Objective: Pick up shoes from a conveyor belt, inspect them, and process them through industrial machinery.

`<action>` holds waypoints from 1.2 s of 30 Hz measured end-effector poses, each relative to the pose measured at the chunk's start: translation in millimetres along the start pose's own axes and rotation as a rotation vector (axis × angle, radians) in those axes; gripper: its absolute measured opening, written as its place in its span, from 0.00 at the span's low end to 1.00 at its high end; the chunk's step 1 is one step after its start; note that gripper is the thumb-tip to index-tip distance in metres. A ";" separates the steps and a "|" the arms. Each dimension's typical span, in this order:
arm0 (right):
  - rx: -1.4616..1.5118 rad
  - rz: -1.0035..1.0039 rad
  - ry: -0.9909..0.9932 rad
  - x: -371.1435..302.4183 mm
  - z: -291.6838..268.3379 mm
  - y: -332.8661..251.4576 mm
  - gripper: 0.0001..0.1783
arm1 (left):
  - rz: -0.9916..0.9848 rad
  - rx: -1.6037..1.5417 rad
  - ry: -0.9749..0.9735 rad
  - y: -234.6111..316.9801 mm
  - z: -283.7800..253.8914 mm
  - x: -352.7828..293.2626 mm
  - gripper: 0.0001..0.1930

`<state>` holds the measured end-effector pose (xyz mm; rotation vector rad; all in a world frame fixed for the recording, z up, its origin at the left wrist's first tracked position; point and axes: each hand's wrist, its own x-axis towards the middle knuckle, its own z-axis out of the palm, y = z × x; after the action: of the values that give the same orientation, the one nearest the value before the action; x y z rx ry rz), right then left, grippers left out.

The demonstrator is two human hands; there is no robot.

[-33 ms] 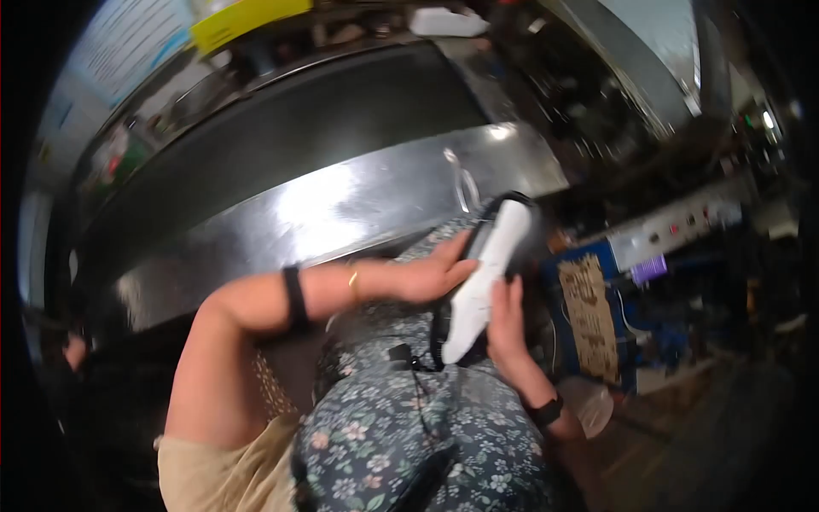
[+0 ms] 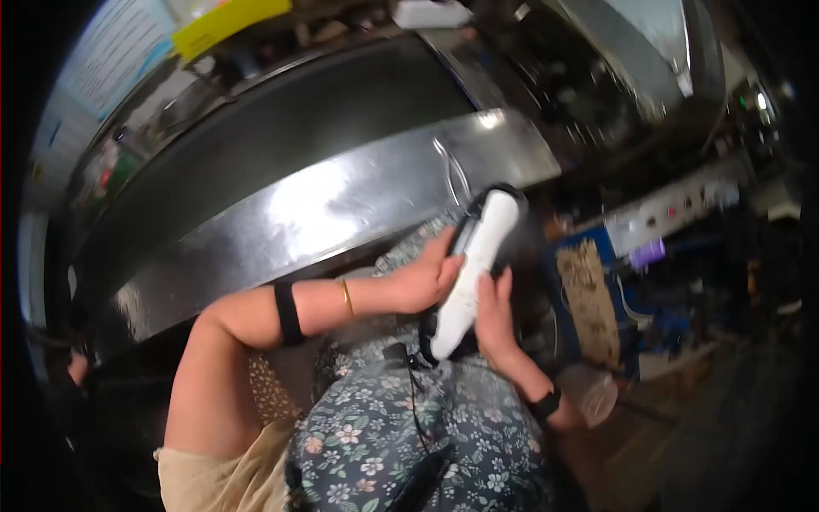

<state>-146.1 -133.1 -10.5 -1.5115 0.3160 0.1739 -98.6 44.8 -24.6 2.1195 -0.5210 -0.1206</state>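
Observation:
A black shoe with a long white sole (image 2: 476, 269) is held over my lap, sole up, tilted with one end toward the bench. My left hand (image 2: 429, 277) grips its left side, thumb lying on the white sole's edge. On the other side my right hand (image 2: 497, 316) presses against the shoe, fingers pointing away from me. Its far fingers are partly hidden by the shoe. Just beyond the shoe, a thin silver plier-like tool (image 2: 454, 175) lies on the metal bench edge (image 2: 230, 235).
A dark conveyor-like belt (image 2: 307, 128) runs behind the metal edge. To the right are a brown cardboard piece (image 2: 590, 303) on a blue frame, a control panel (image 2: 674, 213) with knobs, a purple object (image 2: 647, 253) and a clear plastic cup (image 2: 597, 397).
The shoe and both hands sit slightly further left in the view, and the whole scene has shifted a little. Both hands keep their hold on the shoe.

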 end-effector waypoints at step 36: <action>0.309 -0.244 -0.507 81.5 -62.8 -60.6 0.18 | 0.083 -0.747 -0.292 45.9 -10.7 94.5 0.25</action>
<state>-56.4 -205.8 19.9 -1.1404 -0.2386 0.2919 -24.7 -8.1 29.2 1.3534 -0.6151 -0.5011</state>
